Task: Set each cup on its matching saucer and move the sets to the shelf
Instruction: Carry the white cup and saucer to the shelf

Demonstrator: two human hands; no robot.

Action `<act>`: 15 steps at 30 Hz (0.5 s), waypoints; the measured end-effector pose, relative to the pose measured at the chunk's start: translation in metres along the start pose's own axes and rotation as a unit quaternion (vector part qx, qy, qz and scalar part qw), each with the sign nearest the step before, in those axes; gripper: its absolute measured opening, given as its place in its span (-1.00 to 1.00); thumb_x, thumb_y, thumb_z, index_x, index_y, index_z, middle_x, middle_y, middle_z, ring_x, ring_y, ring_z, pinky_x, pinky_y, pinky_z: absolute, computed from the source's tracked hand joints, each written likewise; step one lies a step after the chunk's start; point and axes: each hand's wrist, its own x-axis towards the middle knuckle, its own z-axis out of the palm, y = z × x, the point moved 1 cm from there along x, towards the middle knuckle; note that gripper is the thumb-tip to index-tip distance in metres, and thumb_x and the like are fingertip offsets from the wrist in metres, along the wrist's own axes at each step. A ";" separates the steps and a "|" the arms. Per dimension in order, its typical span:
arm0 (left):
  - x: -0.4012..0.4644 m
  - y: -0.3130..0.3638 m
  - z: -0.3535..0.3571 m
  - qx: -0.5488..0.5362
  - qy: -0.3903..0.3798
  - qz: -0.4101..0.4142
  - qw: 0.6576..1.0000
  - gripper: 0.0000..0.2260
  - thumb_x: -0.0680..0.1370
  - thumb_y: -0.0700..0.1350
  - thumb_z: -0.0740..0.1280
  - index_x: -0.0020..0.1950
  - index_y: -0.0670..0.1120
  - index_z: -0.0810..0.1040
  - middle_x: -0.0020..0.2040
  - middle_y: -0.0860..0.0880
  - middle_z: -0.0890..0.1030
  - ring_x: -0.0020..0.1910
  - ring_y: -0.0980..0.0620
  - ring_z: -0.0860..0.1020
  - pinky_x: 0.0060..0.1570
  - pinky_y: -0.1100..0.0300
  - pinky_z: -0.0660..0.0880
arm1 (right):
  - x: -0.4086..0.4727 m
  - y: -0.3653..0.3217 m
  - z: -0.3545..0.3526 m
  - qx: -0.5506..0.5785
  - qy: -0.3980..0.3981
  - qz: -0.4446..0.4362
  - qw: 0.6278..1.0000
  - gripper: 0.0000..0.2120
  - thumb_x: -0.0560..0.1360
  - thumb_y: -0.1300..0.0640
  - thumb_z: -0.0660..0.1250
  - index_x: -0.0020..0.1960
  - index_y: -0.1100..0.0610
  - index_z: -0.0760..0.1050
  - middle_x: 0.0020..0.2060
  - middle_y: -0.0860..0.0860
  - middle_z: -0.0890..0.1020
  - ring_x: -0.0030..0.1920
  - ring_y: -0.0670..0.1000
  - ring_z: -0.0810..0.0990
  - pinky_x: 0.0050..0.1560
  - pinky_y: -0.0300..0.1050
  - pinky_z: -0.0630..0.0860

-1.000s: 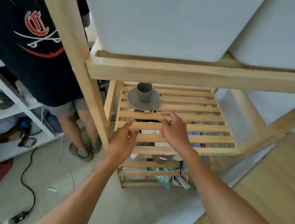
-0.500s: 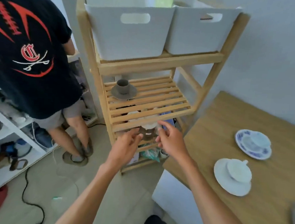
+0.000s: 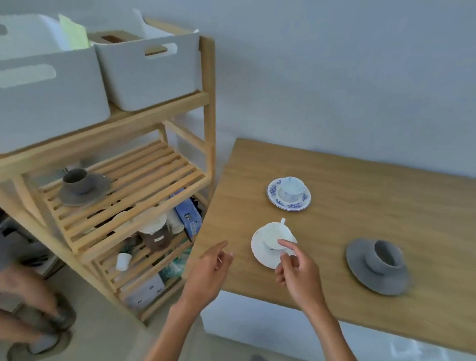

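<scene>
A grey cup on a grey saucer (image 3: 83, 188) stands on the middle slatted level of the wooden shelf (image 3: 134, 183). On the wooden table (image 3: 371, 208) sit three sets: a blue-patterned cup and saucer (image 3: 288, 193) at the back, a white cup on a white saucer (image 3: 270, 241) near the front left, and a dark grey cup on its saucer (image 3: 378, 265) to the right. My right hand (image 3: 298, 270) hovers over the white saucer's near edge, fingers apart, holding nothing. My left hand (image 3: 212, 269) is open at the table's left front corner.
Two white storage bins (image 3: 97, 75) fill the shelf's top level. Jars and boxes (image 3: 156, 231) crowd the lower level. Another person's legs (image 3: 14, 299) stand on the floor to the left of the shelf. A wall runs behind the table.
My view swung right from the shelf to the table. Both hands drew back from the shelf slats and moved right; the right hand now reaches over the white saucer.
</scene>
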 end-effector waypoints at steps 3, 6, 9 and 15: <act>0.016 0.008 0.021 0.001 -0.035 -0.011 0.999 -0.59 0.64 0.07 0.22 0.45 -0.06 0.41 -0.11 0.17 0.55 -0.12 0.27 0.51 -0.20 0.45 0.39 | 0.015 0.020 -0.029 -0.026 0.034 0.021 0.999 -0.73 0.65 0.21 0.23 0.26 0.01 0.59 -0.40 0.11 0.63 -0.45 -0.05 0.57 -0.29 -0.12 0.56; 0.033 0.010 0.040 0.011 -0.049 -0.032 0.998 -0.57 0.63 0.10 0.23 0.44 -0.06 0.42 -0.06 0.13 0.59 -0.06 0.18 0.53 -0.05 0.24 0.42 | 0.034 0.034 -0.047 -0.049 0.023 0.045 0.997 -0.71 0.64 0.21 0.22 0.30 0.03 0.57 -0.40 0.07 0.63 -0.44 -0.06 0.57 -0.28 -0.10 0.58; 0.042 0.014 0.053 0.020 -0.048 -0.045 0.998 -0.74 0.63 0.05 0.23 0.27 0.00 0.49 -0.03 -0.06 0.65 -0.04 0.02 0.56 -0.02 0.13 0.46 | 0.050 0.045 -0.052 -0.080 -0.018 0.072 0.994 -0.65 0.65 0.16 0.22 0.41 0.04 0.48 -0.36 0.02 0.65 -0.44 -0.06 0.59 -0.28 -0.12 0.56; 0.057 0.014 0.070 0.071 -0.052 -0.037 0.995 -0.78 0.62 0.03 0.23 0.24 0.07 0.51 -0.16 0.05 0.59 -0.15 0.07 0.54 -0.06 0.02 0.55 | 0.069 0.052 -0.047 -0.103 -0.109 0.095 0.984 -0.62 0.64 0.11 0.23 0.45 -0.04 0.42 -0.28 0.05 0.68 -0.50 -0.04 0.57 -0.42 -0.22 0.51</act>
